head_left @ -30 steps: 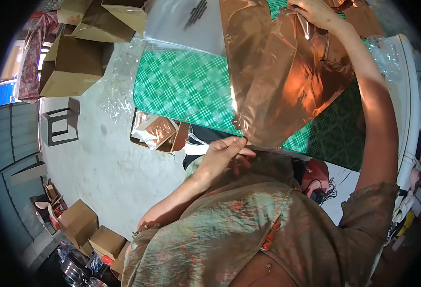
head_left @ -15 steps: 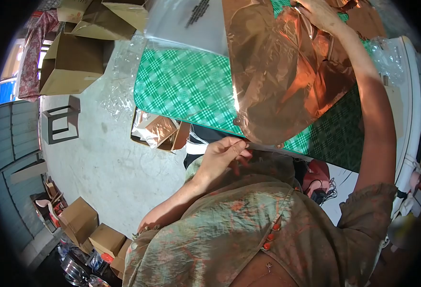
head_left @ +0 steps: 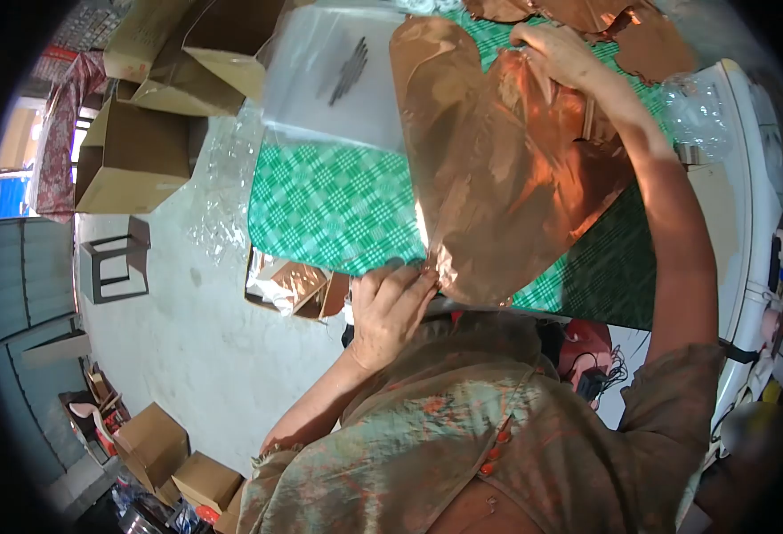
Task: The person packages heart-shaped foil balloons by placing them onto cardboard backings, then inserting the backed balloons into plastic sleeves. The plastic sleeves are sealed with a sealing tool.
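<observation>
A shiny copper-coloured foil balloon point(head_left: 463, 169) lies flat and wrinkled on a green checked table cover point(head_left: 338, 200). At the table's near edge my left hand point(head_left: 390, 307) is closed, its fingertips pinching the balloon's lower left edge. My right hand point(head_left: 562, 60) reaches to the far side, its fingers bent onto the crumpled upper part of the same balloon. More copper foil pieces point(head_left: 654, 44) lie beyond my right hand. To the left of the balloon rests a stack of clear plastic bags point(head_left: 338, 76) with dark printing.
Open cardboard boxes point(head_left: 138, 160) stand at the upper left, above a small grey stool point(head_left: 116, 262). Below the table edge sits a box of copper packets point(head_left: 289, 285). Clear plastic wrap point(head_left: 698, 107) lies at the right, beside a white rounded edge point(head_left: 747, 205).
My left hand has moved from just below the table edge up onto the balloon's edge. The balloon has shifted slightly left, and my right hand has come lower in view with it.
</observation>
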Motion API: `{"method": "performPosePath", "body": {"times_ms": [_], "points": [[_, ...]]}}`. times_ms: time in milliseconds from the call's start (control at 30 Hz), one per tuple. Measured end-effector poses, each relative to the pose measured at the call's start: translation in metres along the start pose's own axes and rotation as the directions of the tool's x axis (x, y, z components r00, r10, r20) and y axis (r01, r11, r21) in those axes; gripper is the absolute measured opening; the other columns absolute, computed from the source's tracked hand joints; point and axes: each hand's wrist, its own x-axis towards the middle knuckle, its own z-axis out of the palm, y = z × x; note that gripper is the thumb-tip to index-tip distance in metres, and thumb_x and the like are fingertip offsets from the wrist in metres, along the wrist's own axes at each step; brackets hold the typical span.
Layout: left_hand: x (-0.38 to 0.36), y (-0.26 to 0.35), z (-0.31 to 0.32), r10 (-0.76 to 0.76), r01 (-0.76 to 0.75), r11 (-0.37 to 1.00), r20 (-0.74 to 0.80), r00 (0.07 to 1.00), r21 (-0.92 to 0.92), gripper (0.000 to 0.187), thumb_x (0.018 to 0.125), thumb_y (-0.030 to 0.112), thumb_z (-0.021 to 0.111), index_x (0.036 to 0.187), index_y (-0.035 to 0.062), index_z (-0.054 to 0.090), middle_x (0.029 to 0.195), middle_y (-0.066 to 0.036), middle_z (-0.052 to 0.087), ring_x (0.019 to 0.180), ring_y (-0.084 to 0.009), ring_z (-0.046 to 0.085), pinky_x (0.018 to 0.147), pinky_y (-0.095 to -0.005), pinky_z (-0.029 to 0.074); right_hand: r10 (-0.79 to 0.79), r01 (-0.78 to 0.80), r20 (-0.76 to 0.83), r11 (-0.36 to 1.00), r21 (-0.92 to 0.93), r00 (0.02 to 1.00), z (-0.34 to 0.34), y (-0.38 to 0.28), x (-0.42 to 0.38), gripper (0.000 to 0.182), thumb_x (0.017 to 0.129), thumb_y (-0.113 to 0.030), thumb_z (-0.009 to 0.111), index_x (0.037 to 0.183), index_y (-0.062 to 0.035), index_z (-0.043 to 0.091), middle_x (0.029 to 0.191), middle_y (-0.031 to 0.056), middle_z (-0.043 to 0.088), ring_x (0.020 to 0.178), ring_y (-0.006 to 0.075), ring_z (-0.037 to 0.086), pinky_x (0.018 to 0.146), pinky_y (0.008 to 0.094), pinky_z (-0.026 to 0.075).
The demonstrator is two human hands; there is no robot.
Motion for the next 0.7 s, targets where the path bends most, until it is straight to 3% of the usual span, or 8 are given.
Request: {"method": "performPosePath", "body": {"times_ms": [233, 400, 500, 533, 633, 700], "points": [[-0.002, -0.005, 0.004, 0.107, -0.104, 0.992, -0.034, 0.994, 0.068, 0.039, 0.072, 0.008, 0.086, 0.109, 0.0120, 0.073, 0.108, -0.002, 0.066, 0.094, -0.0247, 0.058, 0.078, -0.0364, 0.046, 0.004, -0.002, -0.070, 1.000, 0.029, 0.998, -0.001, -0.010, 0.002, 0.018, 0.094, -0.017, 0.059, 0.111, -0.0122, 0.061, 0.105, 0.0105, 0.066, 0.106, 0.0329, 0.061, 0.092, 0.0473, 0.046], [-0.001, -0.008, 0.006, 0.149, -0.145, 0.987, -0.053, 0.987, 0.076, 0.037, 0.072, 0.010, 0.086, 0.107, 0.0106, 0.075, 0.105, -0.002, 0.067, 0.092, -0.0235, 0.060, 0.078, -0.0359, 0.046, 0.173, -0.174, 0.037, 0.985, 0.013, 0.984, -0.013, -0.022, -0.003, 0.020, 0.095, -0.020, 0.061, 0.114, -0.0125, 0.064, 0.112, 0.0124, 0.064, 0.114, 0.0314, 0.056, 0.095, 0.0468, 0.045], [0.000, -0.010, 0.007, 0.178, -0.173, 0.982, -0.057, 0.982, 0.079, 0.034, 0.075, 0.009, 0.083, 0.107, 0.0071, 0.073, 0.113, -0.003, 0.067, 0.096, -0.0215, 0.060, 0.077, -0.0337, 0.044, 0.019, -0.020, -0.177, 1.000, 0.000, 0.984, -0.004, -0.015, -0.008, 0.024, 0.095, -0.022, 0.063, 0.115, -0.0106, 0.064, 0.115, 0.0114, 0.063, 0.116, 0.0313, 0.055, 0.097, 0.0450, 0.043], [0.000, -0.010, 0.007, 0.179, -0.174, 0.981, -0.056, 0.982, 0.081, 0.033, 0.075, 0.009, 0.083, 0.106, 0.0073, 0.073, 0.112, -0.003, 0.067, 0.097, -0.0218, 0.060, 0.077, -0.0340, 0.044, 0.059, -0.060, -0.230, 0.998, 0.000, 0.971, -0.003, -0.019, -0.012, 0.022, 0.093, -0.022, 0.062, 0.112, -0.0118, 0.066, 0.113, 0.0065, 0.065, 0.117, 0.0284, 0.056, 0.099, 0.0467, 0.042], [-0.001, -0.011, 0.006, 0.173, -0.169, 0.983, -0.047, 0.984, 0.079, 0.033, 0.075, 0.008, 0.083, 0.106, 0.0088, 0.073, 0.110, -0.004, 0.067, 0.096, -0.0232, 0.060, 0.079, -0.0353, 0.045, 0.169, -0.190, -0.289, 0.981, -0.045, 0.942, 0.000, -0.039, -0.030, 0.028, 0.092, -0.024, 0.064, 0.118, -0.0134, 0.065, 0.121, 0.0067, 0.063, 0.121, 0.0268, 0.054, 0.099, 0.0460, 0.042], [-0.005, -0.012, 0.008, 0.161, -0.159, 0.986, -0.031, 0.986, 0.057, 0.037, 0.074, 0.007, 0.083, 0.109, 0.0106, 0.074, 0.109, -0.004, 0.068, 0.095, -0.0245, 0.058, 0.083, -0.0367, 0.046, 0.162, -0.202, -0.278, 0.972, -0.121, 0.947, 0.007, -0.057, -0.049, 0.038, 0.093, -0.033, 0.062, 0.127, -0.0147, 0.061, 0.131, 0.0073, 0.057, 0.127, 0.0275, 0.048, 0.100, 0.0509, 0.039]]}}
